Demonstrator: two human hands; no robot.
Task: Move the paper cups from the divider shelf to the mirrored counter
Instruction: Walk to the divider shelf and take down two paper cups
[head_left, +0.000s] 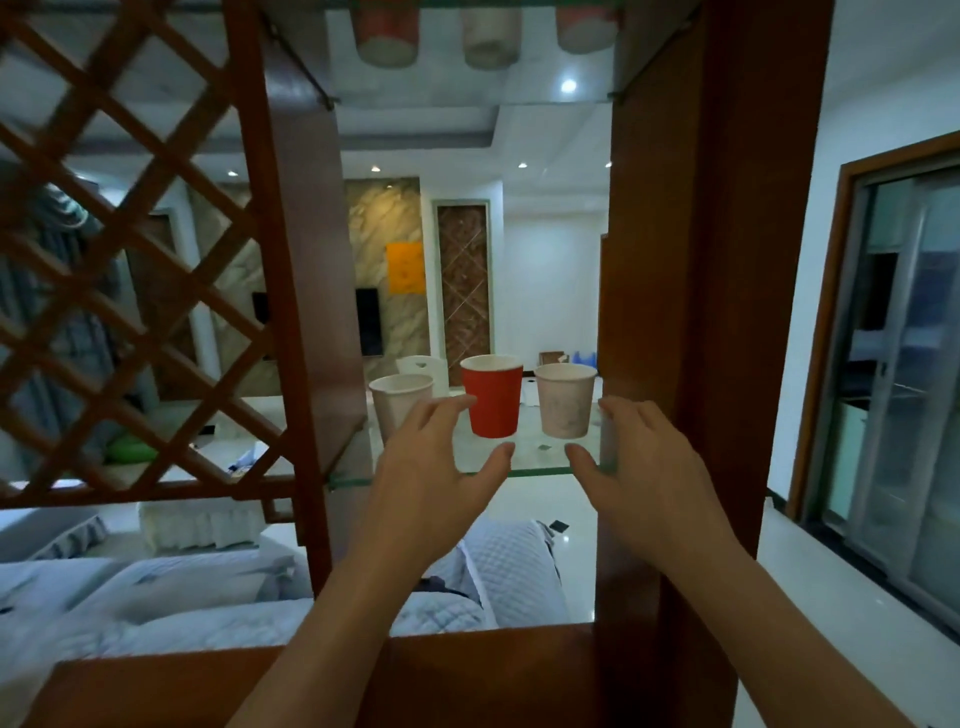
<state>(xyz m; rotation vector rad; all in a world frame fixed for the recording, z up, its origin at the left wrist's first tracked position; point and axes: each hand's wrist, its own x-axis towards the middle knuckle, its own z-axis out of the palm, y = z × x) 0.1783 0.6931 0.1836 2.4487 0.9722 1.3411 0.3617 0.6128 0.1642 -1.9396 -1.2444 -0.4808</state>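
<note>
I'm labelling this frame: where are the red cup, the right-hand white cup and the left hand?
red cup (492, 402), head view, front wall.
right white cup (565, 402), head view, front wall.
left hand (434, 457), head view, back of hand.

Three paper cups stand upright in a row on the clear glass divider shelf (530, 472), rims open to the top. On the left, a pale white paper cup (396, 402), partly hidden behind fingers. In the middle, a bright red paper cup (492, 397), standing a touch further back. On the right, a second pale white paper cup with faint print (565, 400). Small gaps separate them; none touch. The glass shelf above carries three more cups (488, 34), seen from below.
</note>
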